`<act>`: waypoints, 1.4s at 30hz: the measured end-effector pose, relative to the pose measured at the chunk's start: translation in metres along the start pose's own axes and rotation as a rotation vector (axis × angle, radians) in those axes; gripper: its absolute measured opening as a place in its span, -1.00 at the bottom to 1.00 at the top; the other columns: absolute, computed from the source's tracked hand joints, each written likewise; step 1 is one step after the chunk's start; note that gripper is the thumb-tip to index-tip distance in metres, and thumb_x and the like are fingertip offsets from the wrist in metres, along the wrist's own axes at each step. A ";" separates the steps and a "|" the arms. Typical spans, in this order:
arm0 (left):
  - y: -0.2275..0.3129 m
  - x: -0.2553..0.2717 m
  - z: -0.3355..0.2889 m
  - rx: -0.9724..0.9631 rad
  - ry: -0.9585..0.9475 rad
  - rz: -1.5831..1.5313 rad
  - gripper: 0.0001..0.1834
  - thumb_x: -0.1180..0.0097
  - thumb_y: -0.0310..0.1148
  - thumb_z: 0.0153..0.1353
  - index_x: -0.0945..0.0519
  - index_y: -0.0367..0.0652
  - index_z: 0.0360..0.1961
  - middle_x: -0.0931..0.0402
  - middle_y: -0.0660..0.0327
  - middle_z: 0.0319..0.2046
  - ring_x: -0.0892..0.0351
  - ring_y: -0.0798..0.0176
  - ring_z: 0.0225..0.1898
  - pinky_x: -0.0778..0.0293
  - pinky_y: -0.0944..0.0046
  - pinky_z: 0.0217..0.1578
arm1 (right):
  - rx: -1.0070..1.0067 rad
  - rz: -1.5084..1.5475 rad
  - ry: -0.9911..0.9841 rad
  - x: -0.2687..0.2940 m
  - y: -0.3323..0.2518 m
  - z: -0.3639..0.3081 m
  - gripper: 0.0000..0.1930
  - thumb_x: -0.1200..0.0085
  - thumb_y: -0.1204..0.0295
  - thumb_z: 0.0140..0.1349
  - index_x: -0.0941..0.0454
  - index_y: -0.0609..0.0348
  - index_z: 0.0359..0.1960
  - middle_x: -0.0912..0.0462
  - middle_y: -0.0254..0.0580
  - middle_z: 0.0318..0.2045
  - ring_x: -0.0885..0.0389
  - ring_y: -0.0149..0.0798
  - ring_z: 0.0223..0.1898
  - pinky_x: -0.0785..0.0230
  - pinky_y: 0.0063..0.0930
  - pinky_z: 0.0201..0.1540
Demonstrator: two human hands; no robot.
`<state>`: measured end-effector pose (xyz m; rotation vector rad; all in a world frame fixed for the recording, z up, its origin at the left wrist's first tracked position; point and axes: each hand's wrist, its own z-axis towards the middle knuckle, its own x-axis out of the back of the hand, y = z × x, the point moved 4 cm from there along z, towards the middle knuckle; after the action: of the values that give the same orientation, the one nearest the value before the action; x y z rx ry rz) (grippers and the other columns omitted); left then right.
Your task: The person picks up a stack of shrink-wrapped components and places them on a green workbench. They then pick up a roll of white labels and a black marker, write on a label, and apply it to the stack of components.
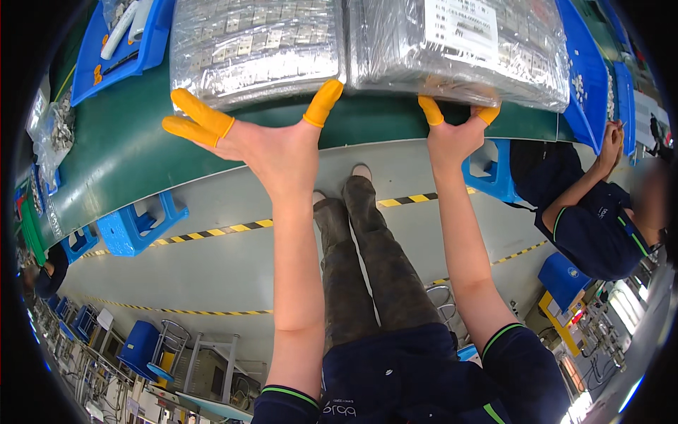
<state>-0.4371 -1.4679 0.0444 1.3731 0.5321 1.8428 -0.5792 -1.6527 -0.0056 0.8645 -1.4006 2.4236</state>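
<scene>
Two stacks of trays wrapped in clear plastic stand side by side on a green-topped bench: a left stack (pixel 258 49) and a right stack (pixel 459 56) with a white label (pixel 461 27). Orange-yellow finger cots cover fingertips on both my hands. At the near edge of the left stack, my left hand (pixel 272 152) is open, its thumb and fingers spread wide apart. My right hand (pixel 455 138) is at the right stack's near lower edge, thumb and a finger apart. Its other fingers are partly hidden by the stack and my hand.
A blue bin (pixel 127 53) with white tubes and a dark pen is at the left of the green bench (pixel 141 155). Another blue bin (pixel 585 92) holds small white pieces at right. A seated co-worker (pixel 593 219) works there. Blue stools (pixel 138 226) stand beneath the bench edge.
</scene>
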 end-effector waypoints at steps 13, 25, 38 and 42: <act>0.002 -0.008 -0.021 -0.262 0.075 0.062 0.04 -0.30 -0.04 -0.11 0.03 -0.28 0.26 0.38 -0.26 0.25 0.47 -0.20 0.28 0.37 -0.18 0.17 | 0.084 -0.024 0.023 0.001 0.002 -0.004 -0.14 -0.39 0.14 -0.24 -0.19 0.42 0.01 -0.42 -0.04 -0.12 -0.37 -0.07 -0.04 -0.20 -0.33 -0.01; -0.022 -0.021 -0.070 -0.369 -0.192 0.280 -0.41 0.09 -0.13 0.18 -0.21 -0.15 0.20 0.04 -0.11 0.25 0.11 -0.11 0.27 0.20 -0.09 0.19 | 0.420 -0.003 -0.001 -0.027 -0.065 -0.076 -0.61 -0.06 0.31 0.01 -0.49 -0.03 -0.05 -0.37 -0.17 0.02 -0.20 -0.09 0.08 -0.07 -0.22 0.05; -0.036 -0.013 -0.077 -0.508 -0.167 0.254 -0.50 0.10 -0.16 0.18 -0.31 -0.20 0.10 -0.22 0.03 0.13 -0.05 -0.01 0.23 0.06 -0.01 0.17 | 0.386 -0.314 -0.036 -0.036 -0.087 -0.076 -0.51 -0.04 0.44 -0.01 -0.40 -0.01 0.06 -0.28 -0.05 0.04 -0.15 0.01 0.10 -0.03 -0.14 0.12; -0.037 -0.007 -0.076 -0.516 -0.215 0.229 -0.48 0.05 -0.21 0.14 -0.30 -0.22 0.11 -0.21 0.02 0.14 -0.03 -0.02 0.24 0.04 -0.02 0.18 | 0.405 -0.346 -0.009 -0.037 -0.091 -0.078 -0.48 -0.05 0.50 -0.07 -0.41 -0.01 0.05 -0.28 -0.01 0.03 -0.13 0.01 0.11 -0.02 -0.14 0.12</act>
<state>-0.4954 -1.4418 -0.0117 1.2825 -0.2119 1.8085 -0.5377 -1.5353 0.0088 1.0979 -0.6903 2.4543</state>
